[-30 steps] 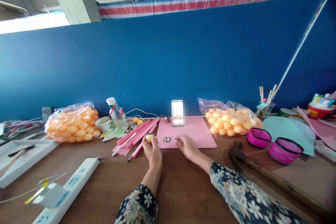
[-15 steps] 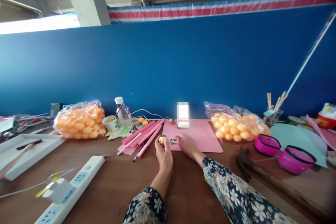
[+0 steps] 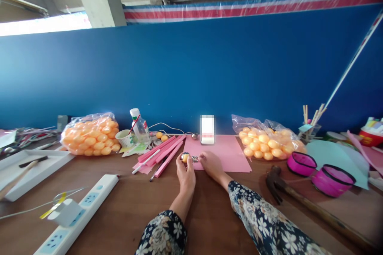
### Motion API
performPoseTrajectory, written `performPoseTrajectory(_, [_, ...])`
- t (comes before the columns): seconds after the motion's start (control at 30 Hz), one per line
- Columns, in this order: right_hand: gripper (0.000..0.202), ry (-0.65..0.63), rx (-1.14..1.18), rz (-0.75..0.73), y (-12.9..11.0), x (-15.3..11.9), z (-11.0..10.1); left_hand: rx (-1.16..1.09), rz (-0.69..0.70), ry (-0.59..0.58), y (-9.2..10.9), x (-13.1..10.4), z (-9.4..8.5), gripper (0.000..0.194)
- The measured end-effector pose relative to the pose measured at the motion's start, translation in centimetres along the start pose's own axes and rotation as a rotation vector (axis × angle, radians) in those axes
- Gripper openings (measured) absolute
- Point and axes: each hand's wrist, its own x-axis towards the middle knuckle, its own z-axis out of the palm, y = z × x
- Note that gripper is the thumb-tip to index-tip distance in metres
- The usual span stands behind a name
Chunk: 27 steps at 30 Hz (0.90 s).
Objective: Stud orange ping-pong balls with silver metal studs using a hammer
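My left hand (image 3: 186, 177) is closed around an orange ball (image 3: 185, 159) with dark and silvery patches on its upper side. From the ball a short, glittery silver strip (image 3: 195, 159) reaches across to my right hand (image 3: 211, 164). The fingers of that hand are pinched at the strip's right end. Whether the strip is stuck to the ball is too small to tell. Beneath both hands' fingertips is the near left part of a pink sheet (image 3: 230, 155).
Bags of orange balls stand left (image 3: 92, 139) and right (image 3: 266, 143). Pink strips (image 3: 161, 153), a bottle (image 3: 139, 125) and a paper cup (image 3: 124, 138) are left of the sheet. A power strip (image 3: 95, 195) lies front left, a hammer (image 3: 311, 203) and magenta bands (image 3: 333, 181) right.
The view has shifted slightly. Both hands keep nearly the same pose, with the right fingers still at the silver strip beside the ball.
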Motion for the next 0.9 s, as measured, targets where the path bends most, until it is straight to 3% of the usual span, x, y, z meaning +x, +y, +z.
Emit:
performPoseTrajectory(0.17, [0.017, 0.027, -0.003, 0.012, 0.47, -0.12, 0.3, 0.077, 0.041, 0.023, -0.08, -0.07, 0.18, 0.041])
performPoseTrajectory(0.47, [0.016, 0.021, -0.006, -0.072, 0.39, -0.06, 0.26, 0.222, 0.092, -0.055, 0.36, -0.55, 0.35, 0.042])
performPoseTrajectory(0.9, [0.016, 0.024, -0.024, -0.071, 0.62, 0.03, 0.44, 0.255, 0.079, -0.075, 0.54, -0.61, 0.43, 0.042])
